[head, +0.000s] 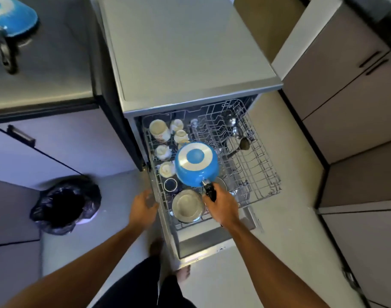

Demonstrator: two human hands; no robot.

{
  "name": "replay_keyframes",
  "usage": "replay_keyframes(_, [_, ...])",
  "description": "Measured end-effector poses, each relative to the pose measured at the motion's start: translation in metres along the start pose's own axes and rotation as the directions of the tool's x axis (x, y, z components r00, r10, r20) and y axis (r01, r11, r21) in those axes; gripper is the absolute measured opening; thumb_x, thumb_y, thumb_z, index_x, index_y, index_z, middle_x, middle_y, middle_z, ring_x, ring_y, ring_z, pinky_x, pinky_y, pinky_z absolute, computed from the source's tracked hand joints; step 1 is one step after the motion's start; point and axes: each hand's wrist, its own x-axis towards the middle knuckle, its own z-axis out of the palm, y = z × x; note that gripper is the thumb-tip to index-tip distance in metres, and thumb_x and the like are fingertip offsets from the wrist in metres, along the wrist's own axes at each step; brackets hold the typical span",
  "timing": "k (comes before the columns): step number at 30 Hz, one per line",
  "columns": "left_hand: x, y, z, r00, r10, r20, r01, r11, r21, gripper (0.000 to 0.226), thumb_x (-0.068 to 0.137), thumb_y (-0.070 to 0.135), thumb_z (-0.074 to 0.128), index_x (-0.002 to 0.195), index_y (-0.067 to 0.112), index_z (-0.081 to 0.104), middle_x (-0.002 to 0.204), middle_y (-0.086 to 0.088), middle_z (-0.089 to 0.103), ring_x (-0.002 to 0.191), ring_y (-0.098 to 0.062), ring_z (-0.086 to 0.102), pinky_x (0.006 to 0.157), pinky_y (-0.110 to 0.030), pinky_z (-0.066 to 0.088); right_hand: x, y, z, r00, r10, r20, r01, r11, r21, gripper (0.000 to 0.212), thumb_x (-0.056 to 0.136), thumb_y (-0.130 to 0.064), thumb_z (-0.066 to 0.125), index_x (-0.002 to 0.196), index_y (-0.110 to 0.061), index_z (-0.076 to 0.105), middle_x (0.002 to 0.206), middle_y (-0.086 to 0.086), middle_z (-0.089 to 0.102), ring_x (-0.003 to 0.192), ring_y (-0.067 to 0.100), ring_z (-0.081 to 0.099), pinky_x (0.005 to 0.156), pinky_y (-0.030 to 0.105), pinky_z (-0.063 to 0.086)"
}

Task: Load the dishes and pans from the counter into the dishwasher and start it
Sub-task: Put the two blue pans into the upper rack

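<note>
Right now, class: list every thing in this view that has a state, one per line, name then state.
dishwasher door, open, folded down.
rack, pulled out, partly loaded.
blue saucepan, upside down over the rack.
right hand, grips the saucepan's handle.
left hand, open, holding nothing.
blue pan, upside down on the counter, not yet loaded.
bin, lidless, black-lined.

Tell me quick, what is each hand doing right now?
Left hand: open, fingers relaxed, holding nothing.
Right hand: closed around the black handle of the upside-down blue pan, over the dishwasher rack.
</note>
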Motion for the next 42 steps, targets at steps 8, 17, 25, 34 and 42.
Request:
replay_keyframes(8, [0.059, 0.022, 0.021, 0.980, -0.198, -0.025, 0.191, 0.967, -0.171, 0.060, 0.086, 0.017, 0.073, 0.136, 0.010, 0.042, 0.119, -0.007, 0.053, 0.109, -0.030, 0.056, 0.090, -0.044, 0.051, 0.035, 0.050, 0.004, 0.975, 0.222, 0.002, -0.221, 0.973, 0.071, 0.035, 0.090, -0.044, 0.067, 0.120, -0.028, 0.059, 0.102, -0.004, 0.073, 0.097, 0.022, 0.068, 0.085, 0.041, 0.055])
replay_keyframes(17, [0.110, 0.048, 0.043, 0.948, -0.290, -0.131, 0.245, 0.927, -0.283, 0.073, 0.086, 0.018, 0.071, 0.146, 0.014, 0.031, 0.130, -0.018, 0.055, 0.108, -0.037, 0.061, 0.090, -0.056, 0.054, 0.124, 0.068, -0.018, 0.991, 0.131, 0.035, -0.129, 0.990, -0.052, 0.028, 0.093, -0.039, 0.064, 0.115, -0.023, 0.058, 0.090, -0.002, 0.069, 0.081, 0.019, 0.064, 0.066, 0.028, 0.041])
replay_keyframes(25, [0.127, 0.070, 0.090, 0.835, -0.381, -0.397, 0.321, 0.924, -0.209, 0.055, 0.085, 0.022, 0.070, 0.132, 0.012, 0.043, 0.122, -0.012, 0.059, 0.109, -0.032, 0.057, 0.090, -0.045, 0.048, 0.216, 0.106, -0.040, 0.986, -0.060, 0.158, 0.077, 0.992, -0.100, 0.037, 0.093, -0.037, 0.065, 0.124, -0.018, 0.058, 0.096, 0.004, 0.072, 0.085, 0.023, 0.067, 0.066, 0.026, 0.041])
replay_keyframes(34, [0.128, 0.069, 0.097, 0.800, -0.293, -0.524, 0.393, 0.915, 0.089, 0.070, 0.079, 0.039, 0.075, 0.132, 0.009, 0.040, 0.123, -0.015, 0.056, 0.109, -0.037, 0.058, 0.086, -0.047, 0.047, 0.215, 0.195, -0.053, 0.913, -0.297, 0.280, 0.340, 0.933, -0.118, 0.034, 0.095, -0.038, 0.058, 0.120, -0.016, 0.051, 0.087, 0.002, 0.069, 0.071, 0.021, 0.067, 0.061, 0.040, 0.057])
replay_keyframes(42, [0.125, 0.076, 0.090, 0.812, -0.283, -0.510, 0.386, 0.916, 0.107, 0.082, 0.082, 0.042, 0.073, 0.145, 0.011, 0.031, 0.140, -0.017, 0.045, 0.126, -0.037, 0.047, 0.099, -0.052, 0.043, 0.211, 0.209, -0.056, 0.845, -0.418, 0.334, 0.481, 0.867, -0.130, 0.032, 0.095, -0.034, 0.060, 0.118, -0.013, 0.052, 0.078, 0.000, 0.065, 0.055, 0.010, 0.056, 0.049, 0.028, 0.053])
